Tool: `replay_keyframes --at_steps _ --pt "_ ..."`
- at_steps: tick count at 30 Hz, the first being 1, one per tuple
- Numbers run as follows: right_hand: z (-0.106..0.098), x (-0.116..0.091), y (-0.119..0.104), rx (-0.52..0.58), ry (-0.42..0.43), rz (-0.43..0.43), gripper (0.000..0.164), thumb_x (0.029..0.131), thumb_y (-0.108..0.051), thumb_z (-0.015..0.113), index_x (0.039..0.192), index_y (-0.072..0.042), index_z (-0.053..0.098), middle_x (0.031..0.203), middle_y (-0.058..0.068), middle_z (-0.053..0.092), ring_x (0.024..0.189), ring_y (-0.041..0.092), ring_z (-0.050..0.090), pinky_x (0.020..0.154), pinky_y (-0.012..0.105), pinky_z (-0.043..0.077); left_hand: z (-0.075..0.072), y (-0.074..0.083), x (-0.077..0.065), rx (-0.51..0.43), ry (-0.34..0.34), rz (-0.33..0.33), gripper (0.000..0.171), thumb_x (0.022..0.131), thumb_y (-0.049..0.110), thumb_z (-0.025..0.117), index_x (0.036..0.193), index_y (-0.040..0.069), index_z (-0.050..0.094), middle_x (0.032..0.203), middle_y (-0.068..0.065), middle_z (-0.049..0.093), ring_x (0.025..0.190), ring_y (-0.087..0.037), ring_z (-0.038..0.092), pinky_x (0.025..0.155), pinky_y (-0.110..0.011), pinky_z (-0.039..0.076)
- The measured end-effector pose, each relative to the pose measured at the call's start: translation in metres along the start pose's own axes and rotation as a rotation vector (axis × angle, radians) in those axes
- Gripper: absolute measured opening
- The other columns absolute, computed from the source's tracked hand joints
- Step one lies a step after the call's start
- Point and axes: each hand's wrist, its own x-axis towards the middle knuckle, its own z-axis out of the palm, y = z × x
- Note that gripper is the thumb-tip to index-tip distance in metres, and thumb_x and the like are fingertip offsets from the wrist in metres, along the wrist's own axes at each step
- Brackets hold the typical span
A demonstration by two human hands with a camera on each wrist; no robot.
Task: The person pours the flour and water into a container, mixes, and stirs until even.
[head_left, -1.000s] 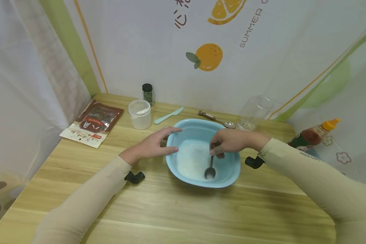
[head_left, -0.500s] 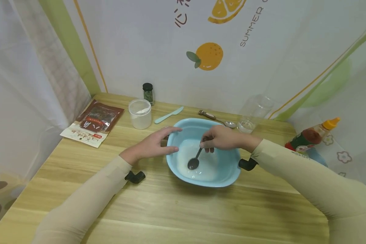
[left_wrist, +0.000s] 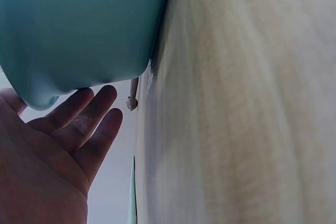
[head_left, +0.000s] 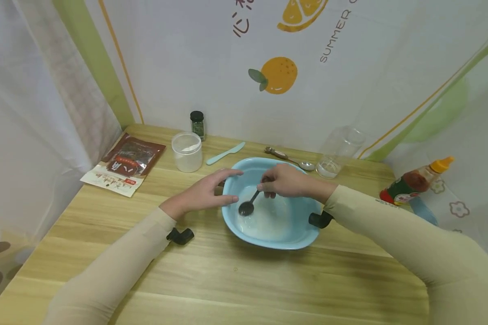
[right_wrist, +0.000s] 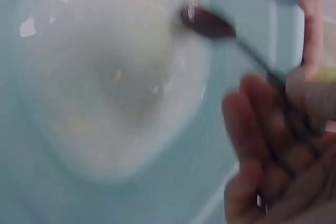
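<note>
A light blue basin (head_left: 271,246) holds a shallow layer of cloudy white liquid (head_left: 268,224). My right hand (head_left: 285,180) reaches over its right side and pinches the handle of a dark spoon (head_left: 246,208). The spoon's bowl lies at the left part of the liquid; in the right wrist view the spoon (right_wrist: 209,22) is blurred. At the basin's left rim rests my left hand (head_left: 199,192), with thumb and forefinger laid over the edge. In the left wrist view, the other fingers (left_wrist: 100,135) are extended outside, close under the basin's rim.
Behind the basin are a tub of white powder (head_left: 187,155), a green-herb jar (head_left: 197,125), a mint knife (head_left: 225,154), a metal spoon (head_left: 290,158) and a clear glass (head_left: 336,155). A spice packet (head_left: 124,164) lies left; a red sauce bottle (head_left: 412,183) stands right.
My right hand has moved left across the basin, sweeping the spoon from the right front of the liquid to its left side. The left hand has stayed at the rim.
</note>
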Motion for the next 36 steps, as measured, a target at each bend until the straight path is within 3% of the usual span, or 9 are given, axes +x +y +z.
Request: replay_keyframes --at_steps 4,8,12,15,19,22,26,30,36 --pt "-0.007 -0.001 0.002 -0.039 0.145 0.140 0.028 0.113 -0.025 0.068 0.102 -0.003 0.081 0.082 0.006 0.077 0.077 0.027 0.069 0.065 0.034 0.047 0.000 -0.001 0.000 0.009 0.006 0.005 0.073 0.103 0.034 0.079 0.167 0.016 0.049 0.163 -0.009 0.053 0.143 -0.028 0.058 0.117 -0.051 0.053" --pt "-0.011 -0.001 0.005 -0.069 0.181 0.193 0.032 0.115 -0.028 0.064 0.101 -0.004 0.080 0.082 0.006 0.075 0.072 0.021 0.063 0.065 0.035 0.048 0.000 0.000 -0.001 0.015 0.010 0.012 0.073 0.103 0.034 0.079 0.167 0.015 0.049 0.163 -0.010 0.053 0.145 -0.028 0.057 0.116 -0.050 0.054" --pt "-0.009 0.002 0.006 -0.037 0.214 0.205 0.032 0.115 -0.028 0.064 0.101 -0.004 0.080 0.084 0.008 0.077 0.077 0.026 0.069 0.067 0.036 0.050 0.000 0.001 -0.001 0.017 0.008 0.010 0.073 0.103 0.034 0.079 0.167 0.015 0.049 0.164 -0.010 0.053 0.146 -0.028 0.056 0.116 -0.051 0.053" --pt "-0.004 0.003 0.005 0.020 0.165 0.162 0.029 0.113 -0.027 0.067 0.106 -0.003 0.082 0.087 0.005 0.079 0.083 0.028 0.074 0.070 0.034 0.051 0.001 0.000 -0.002 0.021 0.004 0.005 0.074 0.103 0.034 0.078 0.167 0.014 0.048 0.163 -0.010 0.053 0.144 -0.028 0.057 0.116 -0.050 0.053" --pt "0.002 -0.002 0.003 0.069 0.020 0.043 0.027 0.112 -0.025 0.070 0.110 -0.002 0.083 0.086 0.001 0.079 0.082 0.025 0.075 0.070 0.033 0.050 0.001 0.000 -0.002 0.024 0.004 0.005 0.073 0.104 0.036 0.077 0.167 0.015 0.048 0.163 -0.010 0.054 0.143 -0.029 0.057 0.118 -0.054 0.052" --pt "0.000 -0.007 0.003 0.041 -0.064 -0.026 0.025 0.110 -0.023 0.070 0.104 -0.003 0.083 0.080 0.000 0.077 0.079 0.029 0.074 0.069 0.033 0.049 0.001 0.001 -0.001 0.033 0.009 0.001 0.073 0.103 0.037 0.078 0.167 0.016 0.049 0.163 -0.009 0.054 0.144 -0.029 0.057 0.119 -0.055 0.050" --pt "-0.010 -0.013 0.006 -0.079 -0.126 -0.021 0.025 0.110 -0.021 0.069 0.094 -0.006 0.079 0.072 -0.004 0.072 0.071 0.027 0.070 0.067 0.033 0.048 0.001 0.001 -0.001 0.031 0.009 -0.008 0.074 0.103 0.035 0.079 0.167 0.016 0.049 0.163 -0.009 0.053 0.143 -0.028 0.057 0.117 -0.052 0.052" --pt "-0.021 -0.014 0.015 -0.179 -0.111 0.046 0.026 0.113 -0.020 0.065 0.092 -0.008 0.075 0.071 -0.003 0.067 0.064 0.016 0.059 0.066 0.034 0.047 0.001 0.000 -0.001 0.014 0.007 -0.008 0.073 0.103 0.034 0.079 0.167 0.015 0.049 0.163 -0.010 0.053 0.142 -0.029 0.058 0.114 -0.050 0.055" --pt "-0.029 -0.015 0.023 -0.152 0.047 0.132 0.027 0.115 -0.021 0.062 0.098 -0.004 0.073 0.075 0.002 0.067 0.064 0.018 0.054 0.065 0.037 0.045 0.001 0.000 -0.001 0.014 0.009 -0.007 0.073 0.103 0.034 0.079 0.167 0.016 0.049 0.164 -0.010 0.053 0.143 -0.029 0.058 0.113 -0.050 0.056"
